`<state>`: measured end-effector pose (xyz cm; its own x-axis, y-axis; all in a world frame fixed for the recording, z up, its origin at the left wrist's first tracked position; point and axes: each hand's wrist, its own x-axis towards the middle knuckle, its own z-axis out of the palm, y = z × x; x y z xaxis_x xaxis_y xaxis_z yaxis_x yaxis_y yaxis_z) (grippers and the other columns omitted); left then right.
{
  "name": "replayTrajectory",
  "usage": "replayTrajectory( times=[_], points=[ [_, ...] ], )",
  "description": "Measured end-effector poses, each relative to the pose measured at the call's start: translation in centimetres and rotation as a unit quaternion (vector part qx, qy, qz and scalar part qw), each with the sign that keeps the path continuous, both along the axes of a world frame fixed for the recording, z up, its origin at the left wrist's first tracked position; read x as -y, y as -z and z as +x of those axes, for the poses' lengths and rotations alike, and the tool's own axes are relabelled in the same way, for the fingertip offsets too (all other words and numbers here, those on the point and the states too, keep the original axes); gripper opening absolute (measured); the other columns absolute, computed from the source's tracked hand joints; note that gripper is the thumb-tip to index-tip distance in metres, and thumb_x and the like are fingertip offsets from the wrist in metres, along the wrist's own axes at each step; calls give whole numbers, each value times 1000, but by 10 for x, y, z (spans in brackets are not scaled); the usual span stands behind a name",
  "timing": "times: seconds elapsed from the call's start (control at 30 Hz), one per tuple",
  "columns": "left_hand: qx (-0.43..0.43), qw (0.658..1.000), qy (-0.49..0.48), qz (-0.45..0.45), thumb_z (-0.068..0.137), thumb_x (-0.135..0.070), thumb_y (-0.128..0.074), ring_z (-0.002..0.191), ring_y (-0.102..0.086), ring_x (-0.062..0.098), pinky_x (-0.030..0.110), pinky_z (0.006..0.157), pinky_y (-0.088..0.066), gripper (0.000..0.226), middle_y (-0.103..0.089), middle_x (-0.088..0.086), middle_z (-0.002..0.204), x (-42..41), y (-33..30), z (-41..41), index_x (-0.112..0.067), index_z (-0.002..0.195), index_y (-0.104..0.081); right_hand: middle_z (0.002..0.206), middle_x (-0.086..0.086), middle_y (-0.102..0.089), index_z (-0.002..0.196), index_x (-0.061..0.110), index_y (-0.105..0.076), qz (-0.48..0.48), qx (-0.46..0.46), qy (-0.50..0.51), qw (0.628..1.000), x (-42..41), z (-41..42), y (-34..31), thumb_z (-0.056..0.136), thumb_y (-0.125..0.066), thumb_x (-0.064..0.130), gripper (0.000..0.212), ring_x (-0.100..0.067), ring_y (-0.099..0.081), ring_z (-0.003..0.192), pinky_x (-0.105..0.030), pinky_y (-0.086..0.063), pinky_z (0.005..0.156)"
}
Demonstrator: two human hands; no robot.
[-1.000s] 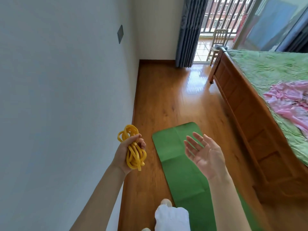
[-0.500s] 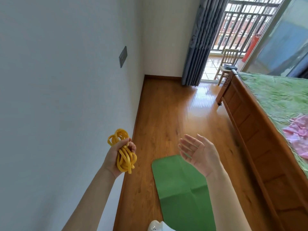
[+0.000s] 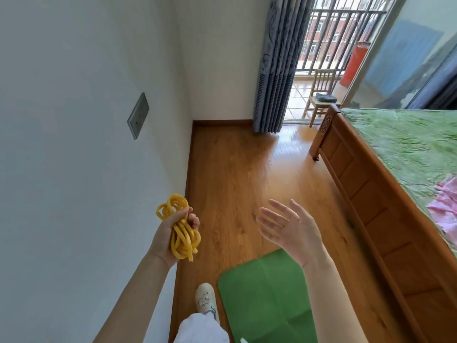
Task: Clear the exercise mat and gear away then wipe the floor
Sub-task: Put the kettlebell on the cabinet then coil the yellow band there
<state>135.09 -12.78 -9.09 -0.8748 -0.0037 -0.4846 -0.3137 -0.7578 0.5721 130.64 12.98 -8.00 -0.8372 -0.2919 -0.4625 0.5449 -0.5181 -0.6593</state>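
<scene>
My left hand (image 3: 170, 233) grips a bundle of coiled yellow resistance tubing (image 3: 181, 229), held up near the white wall at the left. My right hand (image 3: 290, 229) hovers open, palm up and fingers spread, above the wooden floor and holds nothing. The green exercise mat (image 3: 267, 298) lies flat on the floor below my right forearm, which hides part of its right side. My white shoe (image 3: 205, 299) stands on the floor just left of the mat's end.
A wooden bed frame (image 3: 366, 204) with a green cover (image 3: 405, 142) and pink cloth (image 3: 445, 211) runs along the right. The wooden floor (image 3: 237, 174) stretches ahead to a grey curtain (image 3: 277, 65). A small chair (image 3: 320, 95) stands on the balcony beyond.
The view has lifted and moved forward, so the mat has slid toward the bottom of the frame. My left foot has stepped beside the mat. Both hands keep their poses.
</scene>
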Motion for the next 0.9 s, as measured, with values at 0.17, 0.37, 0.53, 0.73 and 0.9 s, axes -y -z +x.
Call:
replayTrajectory(
  times=[0.17, 0.37, 0.53, 0.73, 0.9],
  points=[
    [-24, 999, 36, -17, 79, -20, -57, 57, -61, 13, 20, 51, -52, 14, -60, 4, 66, 25, -8, -121, -10, 88, -56, 117, -16, -64, 125, 9, -56, 11, -2, 19, 1000, 21, -97, 0, 80, -50, 44, 57, -32, -63, 103, -45, -52, 85],
    [-30, 996, 77, -35, 83, -18, -56, 58, -62, 13, 22, 51, -52, 9, -61, 4, 68, 43, -24, -251, -10, 87, -57, 121, -16, -62, 125, 10, -55, -2, -7, 70, 998, 34, -193, -4, 84, -45, 44, 55, -32, -60, 108, -44, -50, 89],
    [-11, 994, 107, -37, 81, -18, -58, 58, -62, 13, 23, 52, -53, 11, -62, 5, 69, 41, -21, -333, -9, 88, -58, 115, -13, -66, 120, 13, -58, -1, 2, 116, 993, 37, -256, 1, 89, -42, 44, 47, -32, -61, 108, -40, -55, 82],
    [12, 988, 151, -29, 79, -18, -60, 59, -63, 14, 23, 54, -54, 14, -62, 6, 70, 15, -12, -440, -8, 90, -58, 113, -12, -67, 117, 13, -60, 17, 14, 134, 991, 27, -359, 9, 93, -42, 41, 41, -31, -62, 107, -40, -54, 84],
    [1, 984, 174, -29, 73, -19, -63, 60, -63, 14, 24, 55, -55, 19, -62, 6, 72, -34, -14, -550, -10, 88, -59, 117, -15, -64, 117, 11, -59, 25, 15, 160, 987, -11, -473, 1, 94, -43, 38, 38, -33, -60, 109, -41, -51, 85]
  ],
)
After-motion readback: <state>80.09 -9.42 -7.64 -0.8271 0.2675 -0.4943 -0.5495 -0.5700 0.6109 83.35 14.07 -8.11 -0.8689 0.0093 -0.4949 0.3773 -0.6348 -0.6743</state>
